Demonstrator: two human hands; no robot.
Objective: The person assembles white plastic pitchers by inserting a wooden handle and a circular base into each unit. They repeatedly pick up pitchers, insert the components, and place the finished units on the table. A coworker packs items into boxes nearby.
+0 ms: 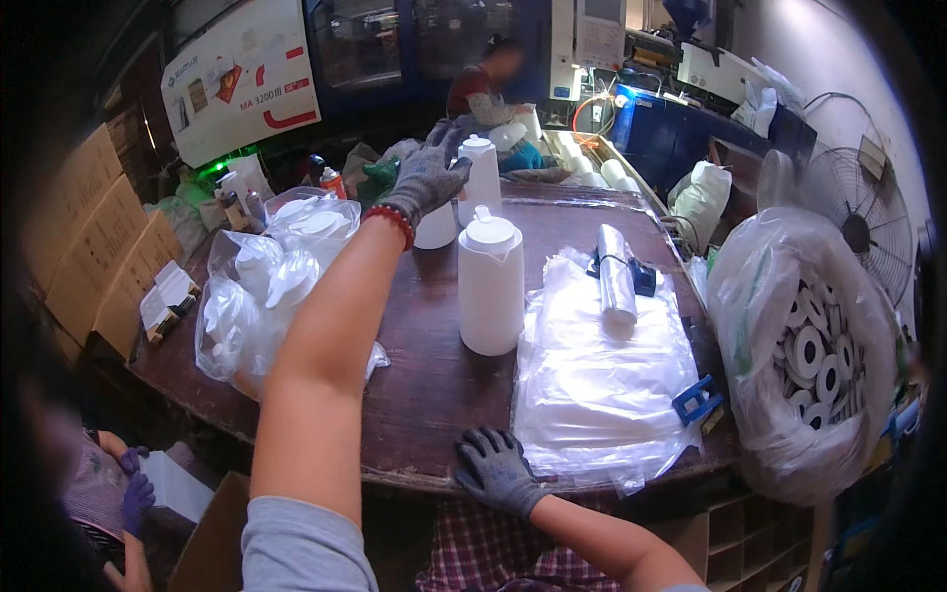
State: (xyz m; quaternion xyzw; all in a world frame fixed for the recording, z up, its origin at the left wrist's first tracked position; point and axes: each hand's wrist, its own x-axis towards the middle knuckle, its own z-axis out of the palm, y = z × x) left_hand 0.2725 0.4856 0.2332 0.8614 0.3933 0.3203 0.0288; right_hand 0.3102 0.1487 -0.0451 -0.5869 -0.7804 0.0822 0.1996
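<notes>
My left hand, in a grey glove with a red beaded bracelet at the wrist, reaches far over the table. Its fingers are stretched out beside the lid of a white plastic jug; whether they touch it I cannot tell. Below that hand stands another white jug, its top hidden by the hand. Nearer to me a third white jug stands upright, its lid on and a small spout tab raised. My right hand, also gloved, lies open on the table's near edge, beside a stack of clear plastic bags.
A silvery roll and a blue clip-like tool lie on the bags. Bagged white parts cover the table's left side. At right are a large bag of white rings and a fan. Co-workers sit behind and at lower left.
</notes>
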